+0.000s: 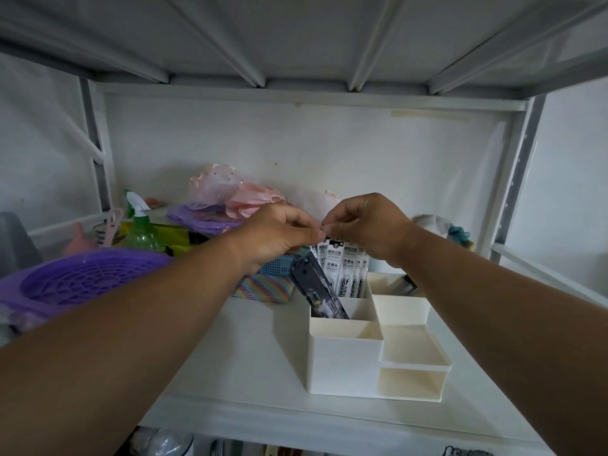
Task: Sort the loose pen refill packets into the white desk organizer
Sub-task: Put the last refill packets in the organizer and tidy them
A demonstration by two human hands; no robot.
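Note:
The white desk organizer (345,363) stands on the shelf, right of centre. Several white pen refill packets (342,268) stand upright in its back left compartment. A dark packet (316,287) leans to the left in the same compartment. My left hand (273,235) and my right hand (368,222) meet above the packets. Both pinch the top edges of the white packets with thumb and fingertips. The organizer's front compartments and lower drawer tray hold nothing that I can see.
A purple basket (75,284) sits at the left, with a green spray bottle (141,232) behind it. A rainbow-striped pouch (263,291) and a blue mesh basket (276,266) lie left of the organizer. Pink and purple bags (227,202) are piled at the back.

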